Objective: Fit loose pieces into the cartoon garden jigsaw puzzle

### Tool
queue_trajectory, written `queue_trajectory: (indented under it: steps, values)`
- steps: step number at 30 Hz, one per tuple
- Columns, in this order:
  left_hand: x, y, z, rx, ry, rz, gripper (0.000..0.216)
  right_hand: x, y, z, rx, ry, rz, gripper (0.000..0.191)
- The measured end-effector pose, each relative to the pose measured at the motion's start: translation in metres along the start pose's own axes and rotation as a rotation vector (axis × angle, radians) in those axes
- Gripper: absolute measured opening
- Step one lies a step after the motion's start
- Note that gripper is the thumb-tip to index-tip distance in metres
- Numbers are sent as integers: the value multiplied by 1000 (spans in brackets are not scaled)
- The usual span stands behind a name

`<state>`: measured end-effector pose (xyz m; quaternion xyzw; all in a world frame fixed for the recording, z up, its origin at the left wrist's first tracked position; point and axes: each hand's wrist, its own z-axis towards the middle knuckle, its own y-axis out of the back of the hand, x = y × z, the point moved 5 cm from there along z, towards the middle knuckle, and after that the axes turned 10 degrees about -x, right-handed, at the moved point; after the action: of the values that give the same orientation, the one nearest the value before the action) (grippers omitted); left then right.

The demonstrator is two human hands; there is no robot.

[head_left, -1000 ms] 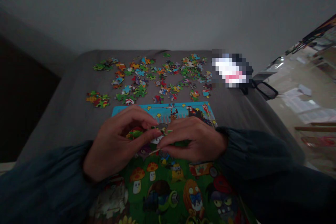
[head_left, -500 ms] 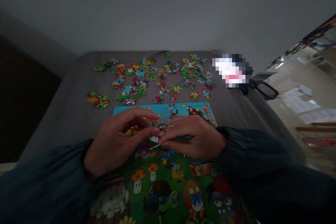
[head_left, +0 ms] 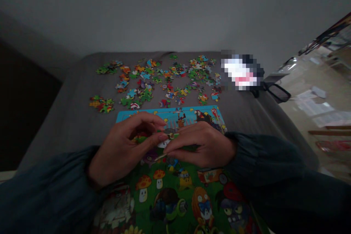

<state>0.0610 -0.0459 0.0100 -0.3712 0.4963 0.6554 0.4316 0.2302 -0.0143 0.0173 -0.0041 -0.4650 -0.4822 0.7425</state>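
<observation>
L hand & R hand: both grips pinched on small grey-green cardboard puzzle piece, held over far part of colourful cartoon jigsaw board. Align tabs, press flat. Loose pcs lie far, on grey bed.

I count two hands, my left grip and my right grip, meeting on one small puzzle piece pinched between them. Under my grips lies one large colourful cartoon jigsaw picture board with a blue top edge. Beyond my grips, on the one grey padded surface, the loose colourful cardboard jigsaw pieces are too many and too small to count singly; they fall into several scattered clusters, with one separate small clump off to the left. One pair of dark-framed glasses lies far right of my grips.
</observation>
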Motion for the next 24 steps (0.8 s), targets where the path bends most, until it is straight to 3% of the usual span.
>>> queue_trajectory:
  steps: [12, 24]
  values:
    - [-1, 2, 1, -9, 18, 20, 16, 0, 4, 1, -52, -32, -8, 8]
    - [-4, -1, 2, -32, 77, -69, 13, 3, -1, 1, 20, 39, -11, 14]
